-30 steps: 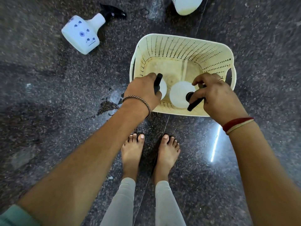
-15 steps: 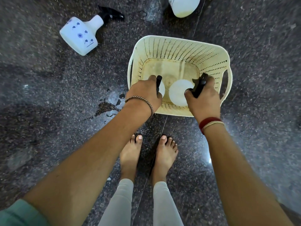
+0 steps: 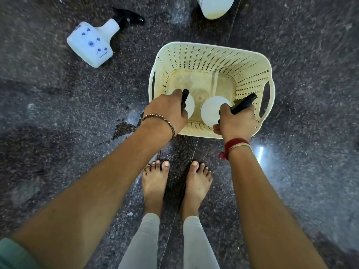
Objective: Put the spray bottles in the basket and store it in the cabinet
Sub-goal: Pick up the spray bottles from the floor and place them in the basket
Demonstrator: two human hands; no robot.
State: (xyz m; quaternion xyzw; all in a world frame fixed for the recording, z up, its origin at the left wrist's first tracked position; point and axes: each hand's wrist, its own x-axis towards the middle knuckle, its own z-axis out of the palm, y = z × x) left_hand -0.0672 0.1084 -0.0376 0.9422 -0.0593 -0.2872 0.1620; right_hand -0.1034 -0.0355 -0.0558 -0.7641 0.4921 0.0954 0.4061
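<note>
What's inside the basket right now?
Inside the basket: two white spray bottles, one gripped by the left hand, one by the right hand. The hands cover parts of the bottles; the stained floor is otherwise bare.

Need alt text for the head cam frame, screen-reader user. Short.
Looking down, a person's left hand and right hand each grip the black trigger head of a white spray bottle, both inside a cream perforated basket on a dark speckled floor. A third bottle with blue flowers lies on its side to the upper left; another white bottle is cut off at the top edge.
</note>
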